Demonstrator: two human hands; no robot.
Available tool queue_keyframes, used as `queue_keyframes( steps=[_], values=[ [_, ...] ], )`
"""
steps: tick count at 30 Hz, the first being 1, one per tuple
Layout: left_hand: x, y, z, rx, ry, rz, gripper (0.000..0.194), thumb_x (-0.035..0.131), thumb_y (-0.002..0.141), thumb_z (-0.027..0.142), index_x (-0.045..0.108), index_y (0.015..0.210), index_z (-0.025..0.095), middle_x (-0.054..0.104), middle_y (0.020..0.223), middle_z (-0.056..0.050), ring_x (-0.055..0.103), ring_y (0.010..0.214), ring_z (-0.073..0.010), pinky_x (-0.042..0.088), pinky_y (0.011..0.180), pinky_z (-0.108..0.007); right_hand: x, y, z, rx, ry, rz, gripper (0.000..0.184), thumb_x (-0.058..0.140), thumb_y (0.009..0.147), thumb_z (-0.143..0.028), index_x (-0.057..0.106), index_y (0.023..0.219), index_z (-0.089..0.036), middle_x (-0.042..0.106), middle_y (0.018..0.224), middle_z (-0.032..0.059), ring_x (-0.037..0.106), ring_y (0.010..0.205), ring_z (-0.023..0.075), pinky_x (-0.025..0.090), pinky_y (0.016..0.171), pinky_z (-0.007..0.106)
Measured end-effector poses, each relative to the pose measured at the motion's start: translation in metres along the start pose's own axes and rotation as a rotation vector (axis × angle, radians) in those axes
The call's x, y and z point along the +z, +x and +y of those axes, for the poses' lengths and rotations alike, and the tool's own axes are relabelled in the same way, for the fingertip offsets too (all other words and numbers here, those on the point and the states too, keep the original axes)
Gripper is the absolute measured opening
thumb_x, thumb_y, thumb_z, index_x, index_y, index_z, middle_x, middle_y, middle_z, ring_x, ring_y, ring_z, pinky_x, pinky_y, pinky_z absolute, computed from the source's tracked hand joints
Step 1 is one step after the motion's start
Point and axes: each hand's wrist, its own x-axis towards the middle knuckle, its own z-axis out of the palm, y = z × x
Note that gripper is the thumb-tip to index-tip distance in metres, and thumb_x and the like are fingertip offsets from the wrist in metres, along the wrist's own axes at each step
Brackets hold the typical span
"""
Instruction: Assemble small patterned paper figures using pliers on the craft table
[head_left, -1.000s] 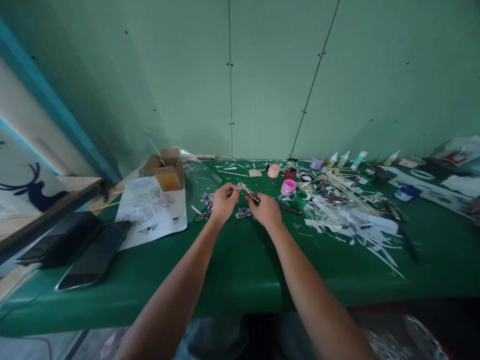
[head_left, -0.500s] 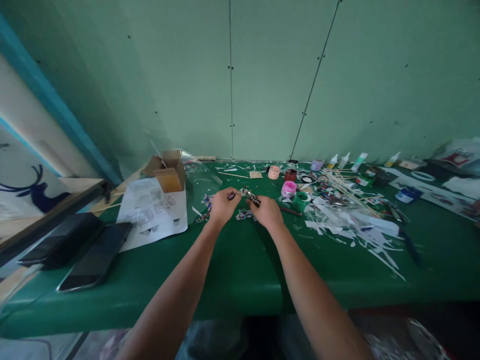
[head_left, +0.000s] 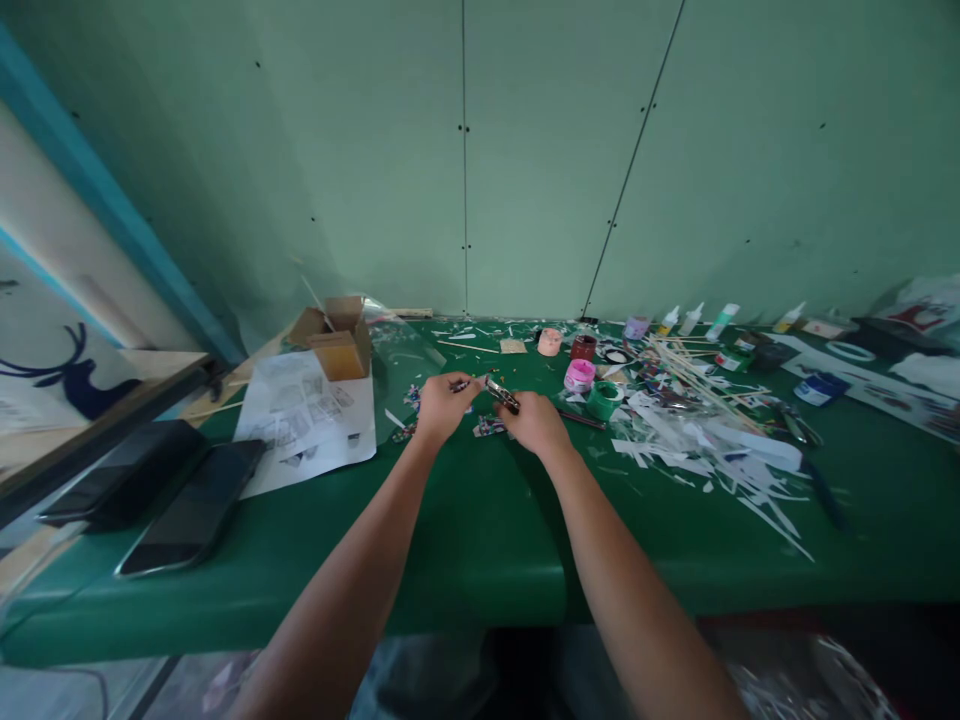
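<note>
Small dark-handled metal scissors (head_left: 502, 394), held above the green table, blades pointing up-left. Small colourful printed paper piece (head_left: 461, 384) at blade tips, pinched just left of them; details too small.

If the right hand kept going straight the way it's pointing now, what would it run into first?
The right hand points away and slightly left, toward the wall. Beyond the small tool it grips, the first thing in line looks like the tan card piece, then the pink pot beside it; depth is hard to judge.
</note>
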Motion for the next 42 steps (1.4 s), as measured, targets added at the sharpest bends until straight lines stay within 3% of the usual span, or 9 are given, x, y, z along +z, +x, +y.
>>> queue_keyframes(
  steps=[4, 10, 17, 29, 42],
  values=[
    [0.000, 0.000, -0.001, 0.001, 0.006, 0.003, 0.027, 0.059, 0.072, 0.041, 0.068, 0.065, 0.017, 0.048, 0.044, 0.003, 0.041, 0.045, -0.0098, 0.028, 0.047, -0.023, 0.002, 0.000, -0.001, -0.003, 0.086, -0.008, 0.028, 0.049, 0.082, -0.037, 0.054, 0.062, -0.019, 0.054, 0.054, 0.0011, 0.046, 0.046, 0.0118, 0.022, 0.046, 0.024],
    [-0.002, -0.001, 0.002, -0.094, -0.213, -0.074, 0.023, 0.060, 0.069, 0.037, 0.064, 0.060, 0.016, 0.056, 0.049, 0.001, 0.043, 0.043, -0.0087, 0.033, 0.044, -0.022, 0.006, 0.003, 0.001, -0.028, 0.264, -0.075, 0.034, 0.049, 0.080, -0.040, 0.045, 0.053, -0.019, 0.045, 0.046, -0.0020, 0.042, 0.043, 0.0104, 0.023, 0.046, 0.023],
    [-0.003, -0.001, 0.006, -0.111, -0.215, -0.093, 0.021, 0.061, 0.069, 0.035, 0.065, 0.062, 0.015, 0.060, 0.054, -0.001, 0.046, 0.044, -0.0085, 0.036, 0.045, -0.022, 0.006, 0.003, 0.003, -0.005, 0.215, -0.053, 0.032, 0.051, 0.078, -0.037, 0.040, 0.053, -0.020, 0.039, 0.046, -0.0040, 0.038, 0.042, 0.0093, 0.020, 0.044, 0.023],
    [-0.002, -0.001, 0.004, -0.123, -0.113, -0.055, 0.020, 0.062, 0.068, 0.035, 0.067, 0.066, 0.016, 0.063, 0.054, -0.002, 0.050, 0.045, -0.0105, 0.037, 0.045, -0.021, 0.001, -0.001, -0.003, 0.006, 0.070, -0.029, 0.026, 0.050, 0.079, -0.033, 0.048, 0.056, -0.019, 0.049, 0.051, -0.0001, 0.043, 0.045, 0.0110, 0.021, 0.045, 0.024],
    [0.000, 0.001, -0.004, -0.052, -0.043, -0.097, 0.024, 0.057, 0.072, 0.038, 0.065, 0.063, 0.017, 0.064, 0.056, -0.002, 0.051, 0.045, -0.0119, 0.036, 0.047, -0.022, 0.000, -0.001, -0.010, 0.162, -0.123, -0.037, 0.026, 0.054, 0.081, -0.036, 0.067, 0.072, -0.016, 0.067, 0.069, 0.0118, 0.063, 0.064, 0.0212, 0.032, 0.050, 0.024]
  ],
)
